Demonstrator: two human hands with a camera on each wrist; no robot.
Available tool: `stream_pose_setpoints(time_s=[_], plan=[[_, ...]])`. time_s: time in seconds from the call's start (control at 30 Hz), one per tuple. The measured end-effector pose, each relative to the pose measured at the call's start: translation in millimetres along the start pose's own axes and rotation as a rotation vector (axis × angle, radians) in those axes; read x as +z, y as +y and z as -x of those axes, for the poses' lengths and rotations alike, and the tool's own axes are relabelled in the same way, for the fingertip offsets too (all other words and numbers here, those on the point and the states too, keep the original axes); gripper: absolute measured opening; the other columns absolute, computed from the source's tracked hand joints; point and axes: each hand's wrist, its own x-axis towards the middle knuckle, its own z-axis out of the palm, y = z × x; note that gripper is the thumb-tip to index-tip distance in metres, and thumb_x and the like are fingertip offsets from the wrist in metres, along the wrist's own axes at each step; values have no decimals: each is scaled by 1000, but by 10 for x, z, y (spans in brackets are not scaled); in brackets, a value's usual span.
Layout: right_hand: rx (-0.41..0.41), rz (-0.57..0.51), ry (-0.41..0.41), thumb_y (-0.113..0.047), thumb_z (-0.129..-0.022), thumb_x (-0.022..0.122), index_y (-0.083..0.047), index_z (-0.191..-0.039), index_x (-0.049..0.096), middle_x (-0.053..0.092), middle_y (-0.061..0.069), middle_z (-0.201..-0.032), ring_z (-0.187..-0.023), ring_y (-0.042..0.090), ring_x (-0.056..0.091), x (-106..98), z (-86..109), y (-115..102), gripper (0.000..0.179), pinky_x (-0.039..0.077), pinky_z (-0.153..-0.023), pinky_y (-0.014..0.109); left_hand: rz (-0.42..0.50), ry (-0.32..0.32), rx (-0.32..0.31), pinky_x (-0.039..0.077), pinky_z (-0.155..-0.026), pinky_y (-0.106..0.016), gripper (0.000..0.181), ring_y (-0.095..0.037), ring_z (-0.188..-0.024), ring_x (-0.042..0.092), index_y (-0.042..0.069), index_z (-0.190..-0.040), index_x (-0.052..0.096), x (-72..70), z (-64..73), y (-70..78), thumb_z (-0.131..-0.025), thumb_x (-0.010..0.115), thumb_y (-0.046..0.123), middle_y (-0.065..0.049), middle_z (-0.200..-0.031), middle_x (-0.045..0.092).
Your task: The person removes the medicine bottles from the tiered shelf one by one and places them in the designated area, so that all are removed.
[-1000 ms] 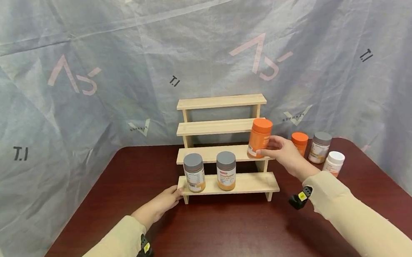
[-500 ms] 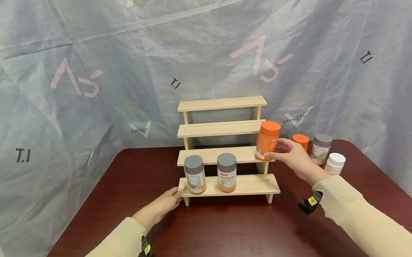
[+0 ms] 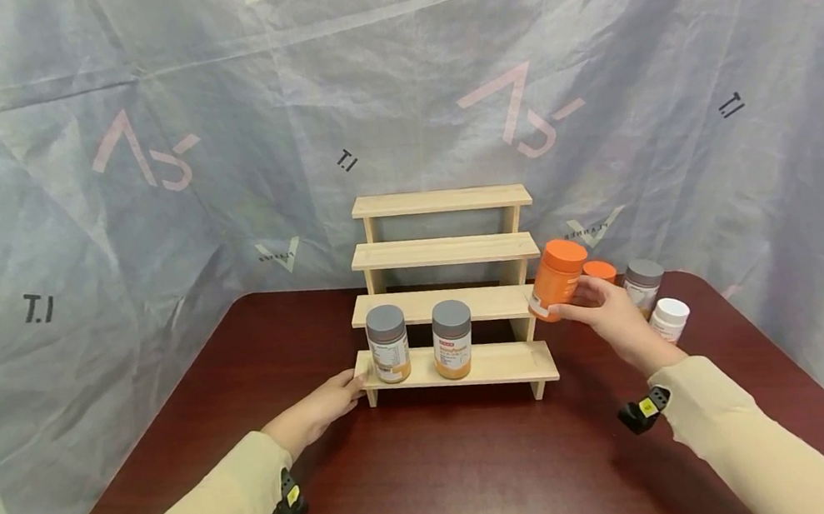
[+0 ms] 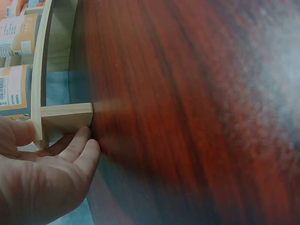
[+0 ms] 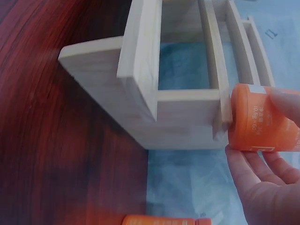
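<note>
My right hand (image 3: 615, 319) grips an orange jar (image 3: 555, 284) with an orange lid, thumb in front and fingers behind. The jar leans slightly, just past the right end of the second step up of a wooden tiered display stand (image 3: 440, 201). In the right wrist view the jar's base (image 5: 239, 117) is right at that step's end. My left hand (image 3: 325, 406) holds the left end of the lowest step, thumb on top (image 4: 18, 132) and fingers beneath by the support. Two grey-lidded jars, one on the left (image 3: 389, 347) and one near the middle (image 3: 454, 345), stand upright on that step.
Behind my right hand, on the dark red table (image 3: 435, 472), stand another orange jar (image 3: 599, 272), a grey-lidded jar (image 3: 643, 283) and a white bottle (image 3: 670, 318). A grey fabric backdrop (image 3: 411, 106) hangs close behind the stand.
My right hand has moved to the right with the orange jar, from in front of the second step's right part to past its end. My left hand has stayed in place.
</note>
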Motion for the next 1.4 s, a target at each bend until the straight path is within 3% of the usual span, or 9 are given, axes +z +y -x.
stream_pose_setpoints(time_s=[0.13, 0.3, 0.6, 0.97, 1.13, 1.3, 1.4], plan=[[22, 11, 22, -42, -85, 74, -6, -133, 47, 56, 4, -126, -105, 0, 52, -74, 21, 42, 66, 47, -81, 14, 8, -1, 3, 31, -117, -50, 51, -43, -140, 31, -8, -148, 23, -16, 0, 29, -108, 31, 21, -30, -149, 34], [59, 19, 48, -45, -86, 72, -5, -140, 40, 49, 14, -138, -111, 4, 50, -135, 11, 116, 75, 45, -82, 13, 11, 4, 1, 30, -118, -50, 51, -43, -141, 31, -8, -148, 23, -26, -22, 37, -108, 31, 21, -30, -150, 33], [47, 50, 81, -34, -88, 72, 5, -138, 40, 50, 22, -134, -90, -13, 49, -146, 4, 325, 71, 45, -76, 5, 4, 15, 8, 30, -118, -50, 52, -42, -141, 31, -8, -149, 22, -16, -36, 56, -108, 31, 23, -29, -150, 33], [128, 108, 69, -29, -89, 70, 11, -133, 41, 53, 30, -130, -106, 18, 58, -135, -5, 592, 66, 47, -74, 8, -3, 17, 4, 31, -117, -50, 52, -42, -140, 31, -7, -149, 22, -16, -28, 47, -108, 31, 23, -29, -150, 34], [161, 114, 28, -25, -90, 69, 14, -135, 37, 49, 32, -132, -116, 37, 54, -171, 15, 706, 67, 49, -78, 15, -2, 14, -9, 31, -117, -51, 53, -43, -140, 31, -7, -149, 22, -16, -13, 5, -108, 32, 23, -30, -150, 33], [177, 117, 2, -22, -91, 68, 16, -137, 33, 46, 34, -134, -121, 41, 51, -233, 45, 843, 69, 49, -79, 14, 2, 14, 9, 33, -116, -51, 51, -43, -140, 32, -8, -148, 24, 6, -2, -16, -107, 32, 22, -30, -148, 36], [178, 124, -2, -21, -91, 68, 17, -137, 33, 44, 36, -136, -122, 43, 49, -265, 49, 869, 69, 51, -84, 20, -1, 13, 14, 33, -116, -52, 51, -44, -139, 32, -8, -148, 24, -1, -1, -4, -107, 32, 22, -30, -148, 35]])
